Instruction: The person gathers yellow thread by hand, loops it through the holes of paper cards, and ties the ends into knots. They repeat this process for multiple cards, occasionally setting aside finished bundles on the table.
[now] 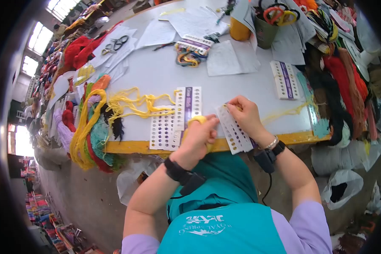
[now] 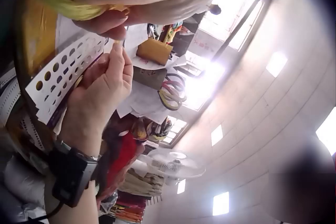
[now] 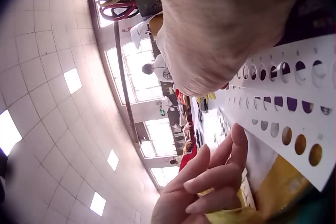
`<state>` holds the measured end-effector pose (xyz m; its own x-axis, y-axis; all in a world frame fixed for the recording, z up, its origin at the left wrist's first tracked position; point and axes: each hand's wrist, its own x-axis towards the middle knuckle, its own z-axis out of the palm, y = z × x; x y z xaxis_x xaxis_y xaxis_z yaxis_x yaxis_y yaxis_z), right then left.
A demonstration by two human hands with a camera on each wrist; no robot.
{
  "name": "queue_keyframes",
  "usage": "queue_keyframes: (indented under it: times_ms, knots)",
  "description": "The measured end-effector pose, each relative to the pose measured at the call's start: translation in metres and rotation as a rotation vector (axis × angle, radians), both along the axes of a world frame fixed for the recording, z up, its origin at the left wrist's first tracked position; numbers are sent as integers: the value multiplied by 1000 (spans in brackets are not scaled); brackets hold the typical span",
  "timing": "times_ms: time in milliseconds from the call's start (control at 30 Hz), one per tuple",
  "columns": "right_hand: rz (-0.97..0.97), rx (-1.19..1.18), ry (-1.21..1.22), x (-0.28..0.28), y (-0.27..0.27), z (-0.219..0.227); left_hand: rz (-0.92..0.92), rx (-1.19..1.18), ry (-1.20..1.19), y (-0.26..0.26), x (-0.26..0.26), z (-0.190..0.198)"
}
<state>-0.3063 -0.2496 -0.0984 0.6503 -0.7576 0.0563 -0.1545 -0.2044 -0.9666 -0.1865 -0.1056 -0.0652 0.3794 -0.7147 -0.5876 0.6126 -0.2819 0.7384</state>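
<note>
Yellow thread [image 1: 197, 120] is bunched in my left hand [image 1: 199, 136], whose fingers curl round it. My right hand [image 1: 244, 115] grips the top end of a white card [image 1: 234, 132] with rows of punched holes, thumb and index finger pinched together there. The card [image 2: 65, 71] slants over the table's front edge, and numbers run along its holes in the right wrist view. The two hands are close together, left fingertips [image 3: 239, 136] right by the card. More punched cards [image 1: 189, 101] lie left of the hands, with loose yellow thread [image 1: 144, 106] reaching them.
Coloured skeins [image 1: 86, 127] hang over the table's left front edge; more skeins [image 1: 347, 84] heap at the right. A bundle of cards [image 1: 285, 80] lies right of my hands. Farther back are papers [image 1: 233, 57], scissors [image 1: 115, 44] and a cup [image 1: 265, 31] holding scissors.
</note>
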Motion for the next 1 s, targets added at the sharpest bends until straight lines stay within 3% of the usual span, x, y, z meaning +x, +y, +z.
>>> queue_keyframes:
  times_ms: [67,100,133,300,400,500,633,700,833,1000]
  knots:
    - [-32,-57,-11,2,6,3,-154,-62,-166,-4,-4,-9]
    - [-41,-51,-28,3,9,4,-72,-129,-224,-9,-13,-1]
    - [-48,-43,-47,3,12,3,-31,-126,-327,-14,-13,-19]
    - [-48,220,-144,3,24,4,20,-21,-393,-16,-8,-16]
    - [-40,243,-149,3,23,4,26,3,-534,-15,-3,-14]
    - [-26,29,-113,5,29,14,-34,49,-590,-16,3,-6]
    - [44,-207,-56,13,30,12,-114,106,-807,-17,10,-25]
    - [15,-198,-9,14,22,7,-30,-14,-601,-14,7,-27]
    - [49,-18,-46,16,16,0,-34,-33,-514,-4,13,-31]
    - [137,-106,9,15,21,4,-62,-43,-308,-1,18,-5]
